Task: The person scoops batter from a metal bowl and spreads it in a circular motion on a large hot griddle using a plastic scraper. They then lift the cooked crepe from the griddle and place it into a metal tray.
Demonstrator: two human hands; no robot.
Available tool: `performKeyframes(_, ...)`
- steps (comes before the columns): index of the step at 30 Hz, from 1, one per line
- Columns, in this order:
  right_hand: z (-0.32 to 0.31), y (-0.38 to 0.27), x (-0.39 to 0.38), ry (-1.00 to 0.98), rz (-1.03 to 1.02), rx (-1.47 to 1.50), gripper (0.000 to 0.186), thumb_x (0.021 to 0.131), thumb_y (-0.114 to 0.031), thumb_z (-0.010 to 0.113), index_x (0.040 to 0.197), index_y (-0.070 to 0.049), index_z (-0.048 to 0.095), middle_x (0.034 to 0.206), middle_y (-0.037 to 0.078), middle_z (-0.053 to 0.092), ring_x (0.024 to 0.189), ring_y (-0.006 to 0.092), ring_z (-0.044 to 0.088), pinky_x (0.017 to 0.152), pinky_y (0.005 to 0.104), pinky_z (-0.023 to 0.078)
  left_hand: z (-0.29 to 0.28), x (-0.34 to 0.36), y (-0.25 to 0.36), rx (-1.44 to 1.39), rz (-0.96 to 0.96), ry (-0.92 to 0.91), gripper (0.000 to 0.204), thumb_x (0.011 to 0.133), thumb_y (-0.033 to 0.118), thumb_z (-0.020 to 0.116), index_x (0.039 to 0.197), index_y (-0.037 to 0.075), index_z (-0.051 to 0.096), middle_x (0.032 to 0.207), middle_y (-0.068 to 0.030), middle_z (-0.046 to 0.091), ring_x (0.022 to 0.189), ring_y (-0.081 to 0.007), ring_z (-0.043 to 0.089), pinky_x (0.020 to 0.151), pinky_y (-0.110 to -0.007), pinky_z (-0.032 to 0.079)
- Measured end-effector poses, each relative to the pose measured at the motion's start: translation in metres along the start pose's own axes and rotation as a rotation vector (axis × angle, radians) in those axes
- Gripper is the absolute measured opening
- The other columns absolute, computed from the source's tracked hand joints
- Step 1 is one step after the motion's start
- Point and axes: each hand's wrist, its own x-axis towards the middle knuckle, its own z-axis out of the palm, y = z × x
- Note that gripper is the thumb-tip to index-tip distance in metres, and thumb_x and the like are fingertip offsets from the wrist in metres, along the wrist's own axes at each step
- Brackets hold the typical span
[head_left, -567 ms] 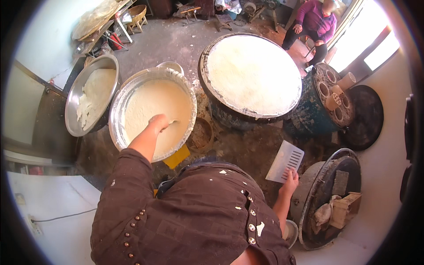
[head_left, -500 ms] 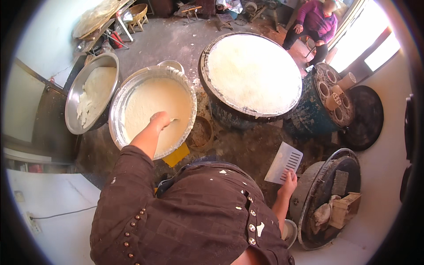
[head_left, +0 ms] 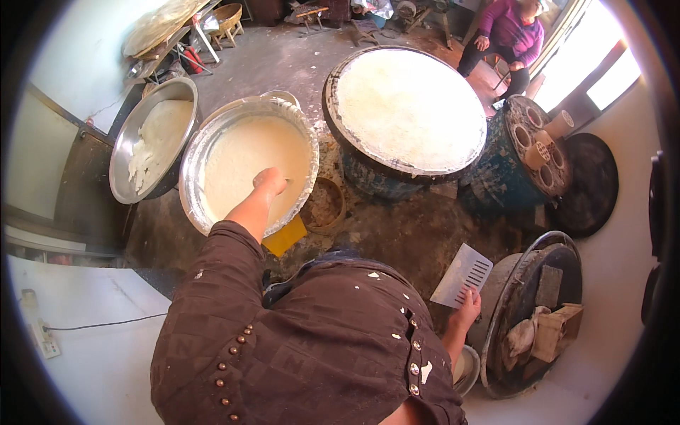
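My left hand (head_left: pixel 270 182) reaches over a wide metal basin (head_left: pixel 193 159) full of pale batter and is closed on a thin utensil handle that dips into the batter. My right hand (head_left: pixel 467 308) hangs low at my right side, gripping a flat white scraper (head_left: pixel 462 275) with a slotted edge. A large round griddle (head_left: pixel 409 110), coated with a thin white layer, sits beyond the basin on a dark stand.
A second metal basin (head_left: pixel 122 152) with white dough stands at the left. A blue stove (head_left: pixel 530 152) and a dark round lid (head_left: pixel 591 184) are at the right, a round tray (head_left: pixel 559 262) with cloth and blocks near my right hand. A person in purple (head_left: pixel 510 32) sits at the back.
My left hand has shifted slightly within the batter basin. The right hand and scraper have stayed in place.
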Motion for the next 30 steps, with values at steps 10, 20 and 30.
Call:
performKeyframes(10,-0.04,0.032,0.013,-0.004,-0.057,-0.188,0.018,0.087,-0.014,0.053,0.1,-0.002,0.057,0.082,0.004,0.062,0.069,0.0097,0.056,0.06,0.023,0.045,-0.008,-0.004,0.008,0.153,0.117,-0.042,0.03,0.079,0.033,0.054,0.1,0.014,0.064,0.102,-0.0144,0.061,0.094,-0.0297,0.059,0.08,-0.039,0.046)
performKeyframes(20,-0.277,0.055,-0.121,0.674,0.057,-0.649,0.029,0.075,-0.008,0.049,0.102,0.002,0.051,0.081,0.01,0.056,0.065,0.0136,0.054,0.052,0.0255,0.044,-0.018,0.054,0.034,0.209,0.203,-0.095,0.026,0.073,0.02,0.056,0.092,0.006,0.066,0.096,-0.0156,0.063,0.092,-0.0293,0.061,0.076,-0.037,0.048)
performKeyframes(30,-0.168,0.052,-0.21,0.599,0.478,-1.083,0.041,0.079,-0.009,0.038,0.116,0.007,0.045,0.114,0.029,0.049,0.104,0.0415,0.047,0.087,0.0415,0.039,-0.03,0.084,0.05,0.225,0.202,-0.234,0.023,0.068,0.013,0.054,0.086,0.005,0.067,0.09,-0.0165,0.064,0.086,-0.0295,0.062,0.071,-0.037,0.048)
